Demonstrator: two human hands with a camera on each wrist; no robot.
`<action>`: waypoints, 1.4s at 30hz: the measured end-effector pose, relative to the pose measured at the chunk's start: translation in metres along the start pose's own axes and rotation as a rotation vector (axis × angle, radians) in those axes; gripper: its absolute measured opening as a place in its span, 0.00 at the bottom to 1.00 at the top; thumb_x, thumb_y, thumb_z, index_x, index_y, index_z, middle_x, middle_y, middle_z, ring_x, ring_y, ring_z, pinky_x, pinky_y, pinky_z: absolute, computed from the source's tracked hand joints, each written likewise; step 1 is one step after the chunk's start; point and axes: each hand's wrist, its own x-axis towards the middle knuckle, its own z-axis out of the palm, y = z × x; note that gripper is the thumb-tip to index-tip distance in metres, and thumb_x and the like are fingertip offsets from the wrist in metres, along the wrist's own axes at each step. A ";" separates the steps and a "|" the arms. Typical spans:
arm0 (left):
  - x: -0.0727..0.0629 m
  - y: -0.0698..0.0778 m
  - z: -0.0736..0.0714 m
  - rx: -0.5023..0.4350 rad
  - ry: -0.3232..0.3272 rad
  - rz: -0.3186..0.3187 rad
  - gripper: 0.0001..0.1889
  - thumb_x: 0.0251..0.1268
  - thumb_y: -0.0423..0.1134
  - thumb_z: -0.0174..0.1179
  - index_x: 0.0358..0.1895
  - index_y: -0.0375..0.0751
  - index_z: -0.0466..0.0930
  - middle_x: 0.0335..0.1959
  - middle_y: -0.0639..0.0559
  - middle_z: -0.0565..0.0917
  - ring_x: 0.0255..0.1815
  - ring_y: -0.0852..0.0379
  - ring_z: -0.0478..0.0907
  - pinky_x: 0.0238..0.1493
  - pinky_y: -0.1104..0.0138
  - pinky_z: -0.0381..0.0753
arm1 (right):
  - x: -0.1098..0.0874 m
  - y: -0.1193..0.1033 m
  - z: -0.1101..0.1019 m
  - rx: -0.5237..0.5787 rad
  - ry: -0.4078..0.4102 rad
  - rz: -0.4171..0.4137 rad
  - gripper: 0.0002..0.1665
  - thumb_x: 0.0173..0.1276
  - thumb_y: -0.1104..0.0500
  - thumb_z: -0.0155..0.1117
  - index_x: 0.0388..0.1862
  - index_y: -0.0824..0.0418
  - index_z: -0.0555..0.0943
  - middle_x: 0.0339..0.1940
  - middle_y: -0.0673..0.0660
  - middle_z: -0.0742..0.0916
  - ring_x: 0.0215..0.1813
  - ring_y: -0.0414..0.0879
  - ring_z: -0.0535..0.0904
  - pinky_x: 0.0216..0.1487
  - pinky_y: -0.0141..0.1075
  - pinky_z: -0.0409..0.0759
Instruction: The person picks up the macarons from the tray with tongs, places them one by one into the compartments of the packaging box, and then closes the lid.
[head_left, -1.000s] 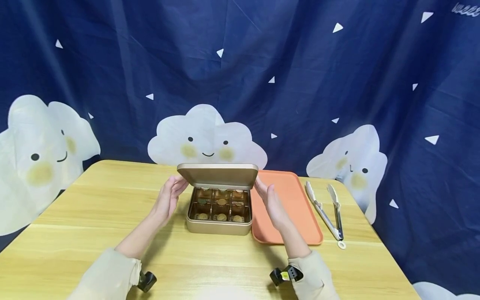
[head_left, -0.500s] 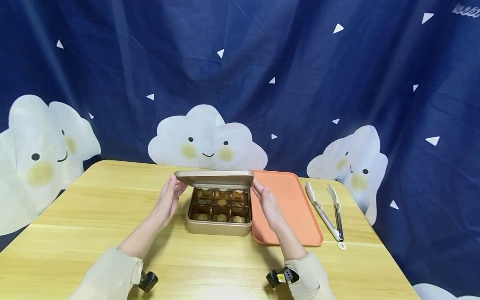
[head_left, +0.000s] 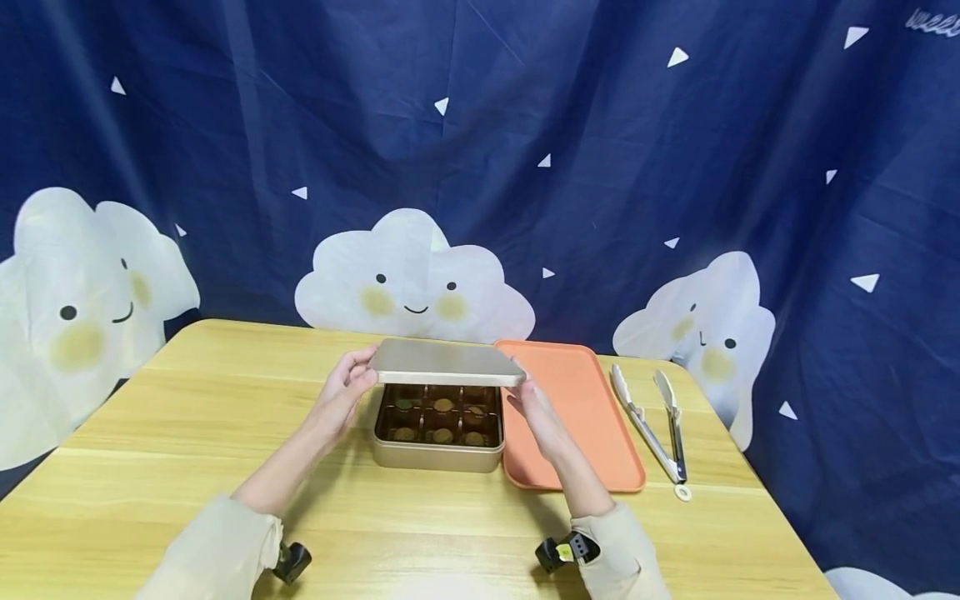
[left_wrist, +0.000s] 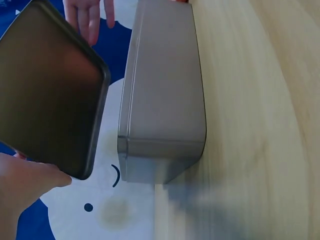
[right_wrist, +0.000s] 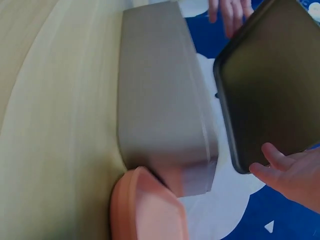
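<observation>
A gold metal tin (head_left: 438, 457) sits on the table in the head view, with a brown divided insert holding several small round cookie-like pieces (head_left: 442, 436). Raised over its back part is the tin's lid (head_left: 447, 361), tilted and apart from the tin. My left hand (head_left: 337, 398) grips the lid's left end, its thumb (left_wrist: 55, 178) on the near corner in the left wrist view. At the other end, my right hand (head_left: 542, 417) holds the right corner; the right wrist view shows its fingertips (right_wrist: 265, 172) against the lid's edge. The lid hides the back of the insert.
Close to the tin's right side lies an orange tray (head_left: 581, 417). Farther right, metal tongs (head_left: 651, 429) rest spread apart near the edge of the wooden table (head_left: 225, 392). A dark blue curtain (head_left: 480, 167) with clouds hangs behind the table.
The lid stood tilted up at the back with its inside showing; now it has come off and swung toward me, top face visible. Both hands have shifted their hold to its near corners.
</observation>
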 end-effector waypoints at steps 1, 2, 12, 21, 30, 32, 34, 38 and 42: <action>0.001 -0.001 -0.001 0.011 -0.008 0.008 0.35 0.62 0.40 0.54 0.62 0.20 0.49 0.67 0.27 0.52 0.57 0.66 0.66 0.62 0.77 0.61 | 0.000 0.001 -0.001 -0.001 -0.005 -0.003 0.65 0.53 0.21 0.33 0.72 0.69 0.42 0.72 0.69 0.51 0.71 0.63 0.50 0.68 0.59 0.49; 0.001 -0.002 -0.002 0.023 -0.021 0.018 0.37 0.61 0.42 0.56 0.63 0.20 0.49 0.67 0.27 0.53 0.56 0.67 0.66 0.62 0.77 0.61 | -0.001 0.003 -0.002 0.002 -0.005 -0.002 0.64 0.54 0.21 0.35 0.72 0.69 0.42 0.72 0.69 0.51 0.71 0.62 0.49 0.68 0.58 0.49; 0.003 -0.012 -0.014 0.067 -0.257 0.017 0.59 0.52 0.59 0.61 0.69 0.29 0.29 0.72 0.38 0.29 0.71 0.43 0.26 0.67 0.54 0.28 | 0.000 0.015 -0.013 0.025 -0.071 -0.044 0.70 0.51 0.26 0.53 0.71 0.72 0.36 0.73 0.67 0.45 0.72 0.60 0.44 0.70 0.46 0.49; 0.004 -0.015 -0.016 0.102 -0.323 -0.018 0.61 0.49 0.58 0.62 0.69 0.29 0.26 0.71 0.38 0.24 0.71 0.42 0.24 0.67 0.57 0.29 | 0.003 0.028 -0.022 0.112 -0.197 -0.128 0.68 0.53 0.33 0.61 0.71 0.69 0.33 0.73 0.66 0.42 0.71 0.61 0.43 0.63 0.23 0.60; 0.010 -0.020 -0.016 0.194 -0.297 -0.011 0.62 0.47 0.58 0.65 0.69 0.28 0.29 0.72 0.37 0.31 0.72 0.41 0.28 0.68 0.49 0.30 | 0.001 0.038 -0.021 0.046 -0.201 -0.124 0.69 0.52 0.34 0.62 0.71 0.67 0.32 0.74 0.62 0.41 0.73 0.56 0.38 0.70 0.39 0.48; 0.009 -0.023 -0.019 0.248 -0.306 0.001 0.61 0.46 0.57 0.66 0.70 0.29 0.31 0.72 0.37 0.34 0.72 0.40 0.30 0.68 0.46 0.29 | 0.001 0.038 -0.022 0.014 -0.191 -0.128 0.70 0.51 0.33 0.63 0.71 0.67 0.32 0.74 0.62 0.41 0.73 0.56 0.39 0.70 0.48 0.45; 0.009 -0.025 -0.023 0.303 -0.325 0.006 0.60 0.46 0.55 0.67 0.70 0.31 0.32 0.72 0.38 0.36 0.72 0.39 0.31 0.67 0.44 0.29 | 0.002 0.038 -0.024 -0.026 -0.189 -0.138 0.71 0.49 0.32 0.63 0.71 0.67 0.33 0.74 0.62 0.41 0.73 0.56 0.37 0.69 0.54 0.43; 0.009 -0.031 -0.028 0.353 -0.347 -0.011 0.59 0.45 0.50 0.70 0.71 0.35 0.34 0.73 0.40 0.37 0.72 0.40 0.32 0.67 0.42 0.30 | 0.002 0.038 -0.027 -0.112 -0.220 -0.101 0.71 0.49 0.32 0.64 0.71 0.66 0.33 0.74 0.61 0.40 0.73 0.56 0.36 0.69 0.55 0.39; 0.012 -0.039 -0.031 0.394 -0.339 -0.024 0.59 0.44 0.46 0.71 0.71 0.34 0.35 0.73 0.39 0.38 0.72 0.39 0.32 0.67 0.42 0.31 | 0.000 0.044 -0.030 -0.135 -0.259 0.001 0.68 0.51 0.38 0.67 0.72 0.61 0.32 0.74 0.57 0.38 0.73 0.53 0.34 0.70 0.52 0.35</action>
